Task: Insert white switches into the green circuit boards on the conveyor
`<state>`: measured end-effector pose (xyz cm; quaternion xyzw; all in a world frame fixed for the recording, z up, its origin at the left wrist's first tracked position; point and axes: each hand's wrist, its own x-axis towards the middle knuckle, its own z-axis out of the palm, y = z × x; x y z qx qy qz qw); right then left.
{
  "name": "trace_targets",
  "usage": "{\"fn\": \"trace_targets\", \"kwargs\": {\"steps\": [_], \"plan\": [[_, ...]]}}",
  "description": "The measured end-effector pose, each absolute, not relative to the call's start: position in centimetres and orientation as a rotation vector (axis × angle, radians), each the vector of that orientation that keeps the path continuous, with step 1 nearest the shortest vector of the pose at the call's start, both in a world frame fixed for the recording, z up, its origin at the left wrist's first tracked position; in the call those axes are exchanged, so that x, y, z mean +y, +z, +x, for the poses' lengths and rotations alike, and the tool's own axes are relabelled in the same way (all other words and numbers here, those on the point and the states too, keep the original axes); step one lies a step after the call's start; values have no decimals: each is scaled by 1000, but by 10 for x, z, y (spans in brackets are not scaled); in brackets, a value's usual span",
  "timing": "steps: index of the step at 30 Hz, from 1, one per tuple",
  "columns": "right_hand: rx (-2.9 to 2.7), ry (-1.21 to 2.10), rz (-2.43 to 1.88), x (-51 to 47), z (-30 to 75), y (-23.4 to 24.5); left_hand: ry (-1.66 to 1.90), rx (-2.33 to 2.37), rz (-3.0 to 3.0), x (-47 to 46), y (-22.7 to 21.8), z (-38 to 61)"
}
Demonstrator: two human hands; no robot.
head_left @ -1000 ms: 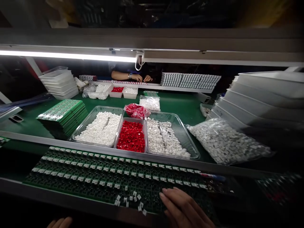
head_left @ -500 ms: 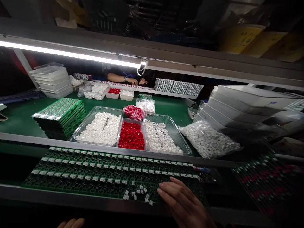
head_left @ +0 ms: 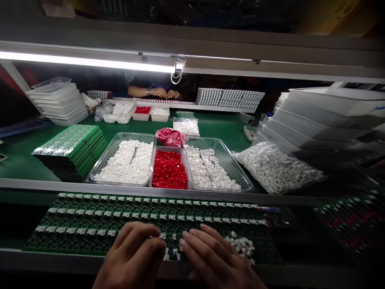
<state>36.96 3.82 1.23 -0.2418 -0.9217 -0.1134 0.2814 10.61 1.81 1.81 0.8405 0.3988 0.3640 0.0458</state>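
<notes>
My left hand [head_left: 134, 255] is over the front row of the green circuit boards [head_left: 90, 218], its fingers curled to a pinch; whatever they hold is hidden. My right hand [head_left: 212, 255] lies over the same boards with its fingers stretched out, close to the left fingertips. A few loose white connectors [head_left: 176, 253] lie between the hands. To the right of my right hand sits a small heap of white connectors [head_left: 245, 247]. More white connectors stand in rows along the boards.
Behind the metal ledge stand clear trays of white parts [head_left: 124, 162] [head_left: 210, 168] and a tray of red parts [head_left: 169, 170]. A board stack [head_left: 72, 148] is on the left, a bag of white parts [head_left: 278, 166] and stacked bins [head_left: 319, 120] on the right. A co-worker's hands [head_left: 165, 93] are at the back.
My left hand has come up from the bottom edge onto the boards beside my right hand. A heap of white connectors now shows right of my right hand. The view has shifted slightly.
</notes>
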Motion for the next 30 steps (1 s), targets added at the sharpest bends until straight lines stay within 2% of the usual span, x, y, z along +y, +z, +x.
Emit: {"fn": "trace_targets", "kwargs": {"steps": [7, 30], "plan": [[-2413, -297, -712, 38, 368, 5, 967, 1301, 2495, 37, 17, 131], [-2319, -320, -819, 34, 373, 5, 898, 1315, 2570, 36, 18, 130]]}}
